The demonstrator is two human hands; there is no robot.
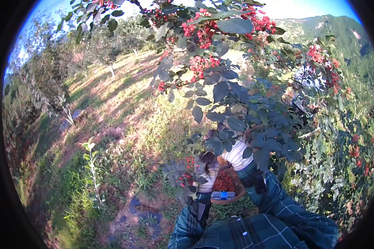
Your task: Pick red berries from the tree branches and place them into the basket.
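My left hand (207, 161), in a dark glove with a pale striped cuff, is low in the middle of the view. Its fingers look curled, and what they hold, if anything, is too dark to make out. Just left of it hangs a cluster of small red berries (190, 164) among dark leaves. My right hand (212, 134), in a similar glove, reaches in slightly beyond the left; leaves (237, 123) cover most of its fingers. Below both hands, a round woven basket (239, 196) holds many red berries (224, 182) and a blue-and-clear plastic bottle (223, 195).
Leafy branches with red berry clusters (203, 66) hang overhead and ahead. Dense berry bushes (357, 153) fill the right side. A thin sapling (93, 172) stands at left on the grassy slope (129, 103). Trees (106, 50) and a hillside (328, 31) lie farther off.
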